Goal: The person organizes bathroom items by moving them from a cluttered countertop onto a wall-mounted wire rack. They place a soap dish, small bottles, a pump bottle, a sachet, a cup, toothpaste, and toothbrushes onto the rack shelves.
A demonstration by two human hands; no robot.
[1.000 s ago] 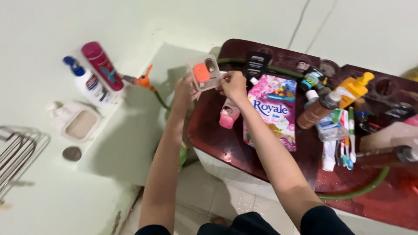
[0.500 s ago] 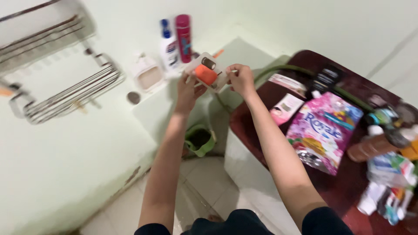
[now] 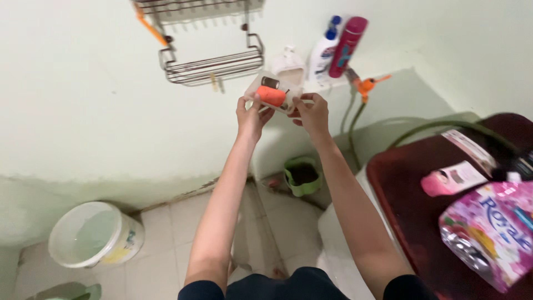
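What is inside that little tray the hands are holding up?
The pale tray, gripped at its sides by the left hand and right hand, holds an orange bar and a small brown piece. Whatever lies under the bar is covered.

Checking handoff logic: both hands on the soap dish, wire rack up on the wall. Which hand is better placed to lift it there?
Probably left. The left hand grips the soap dish on the side nearer the wire rack; the right hand would have to cross over.
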